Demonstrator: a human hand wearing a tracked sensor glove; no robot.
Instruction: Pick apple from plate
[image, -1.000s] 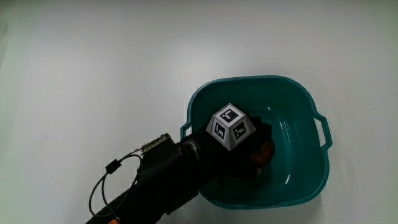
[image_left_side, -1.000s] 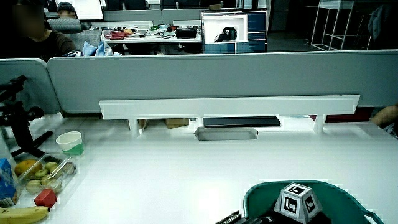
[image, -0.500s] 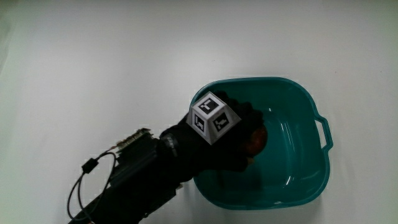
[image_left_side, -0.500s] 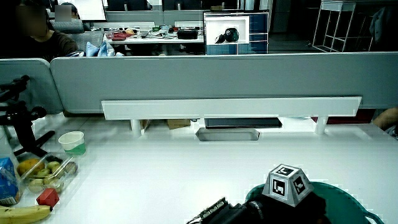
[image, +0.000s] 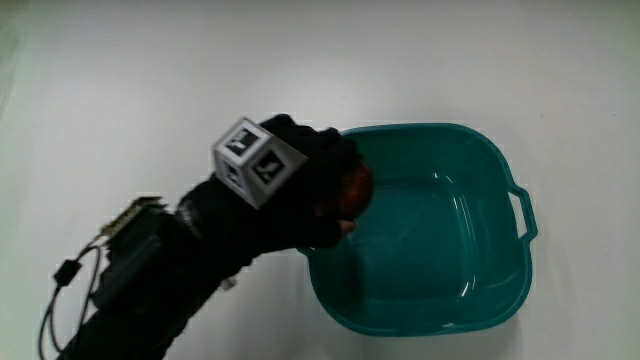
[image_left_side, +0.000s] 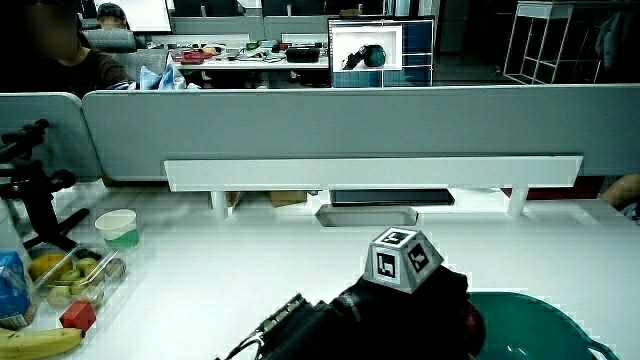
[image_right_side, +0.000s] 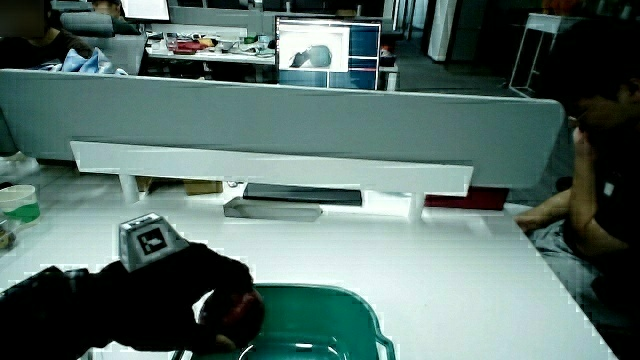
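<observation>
The hand (image: 318, 190) in its black glove, with the patterned cube (image: 254, 160) on its back, is curled around a reddish apple (image: 356, 187). It holds the apple above the rim of a teal plastic basin (image: 440, 128), at the rim's side where the forearm comes in. Only a small part of the apple shows past the fingers. In both side views the hand (image_left_side: 415, 310) (image_right_side: 175, 300) is raised over the basin's edge (image_left_side: 545, 318) (image_right_side: 320, 300), with the apple (image_left_side: 472, 325) (image_right_side: 240, 306) dark red in its grip. The basin's inside looks bare.
In a side view, a white and green cup (image_left_side: 118, 229), a clear box of fruit (image_left_side: 70, 278), a red block (image_left_side: 75, 316) and a banana (image_left_side: 35, 343) lie at the table's edge. A flat tray (image_left_side: 365, 215) sits under the low partition.
The hand has lifted out of the basin's inside with the apple in it and moved across to the basin's rim, higher above the table.
</observation>
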